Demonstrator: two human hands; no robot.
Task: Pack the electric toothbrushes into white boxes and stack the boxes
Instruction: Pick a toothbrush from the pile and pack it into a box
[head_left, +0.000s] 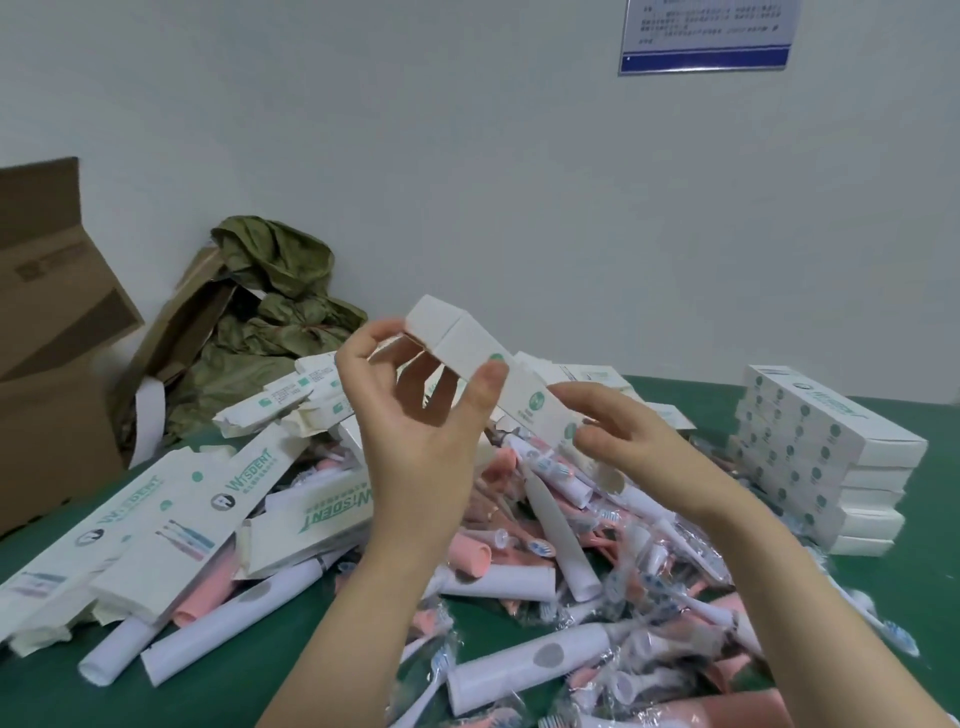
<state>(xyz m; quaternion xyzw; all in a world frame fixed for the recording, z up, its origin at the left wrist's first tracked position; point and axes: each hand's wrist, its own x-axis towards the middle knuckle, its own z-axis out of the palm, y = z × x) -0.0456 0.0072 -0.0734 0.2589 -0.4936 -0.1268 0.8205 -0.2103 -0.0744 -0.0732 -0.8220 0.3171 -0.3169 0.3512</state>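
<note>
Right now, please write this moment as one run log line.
left hand: grips white box | right hand: pinches its lower end | stack of boxes: on right | toothbrushes: loose pile

Green brand name "WISDENT" printed on flat white cardboard cartons at the left edge of the desk; text on the blue-bordered wall notice is illegible.

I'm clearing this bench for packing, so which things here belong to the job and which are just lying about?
Job: white box held by left hand and right hand; loose toothbrushes; flat unfolded boxes; stack of closed boxes.
Lying about: brown carton; crumpled green bag; wall notice.
</note>
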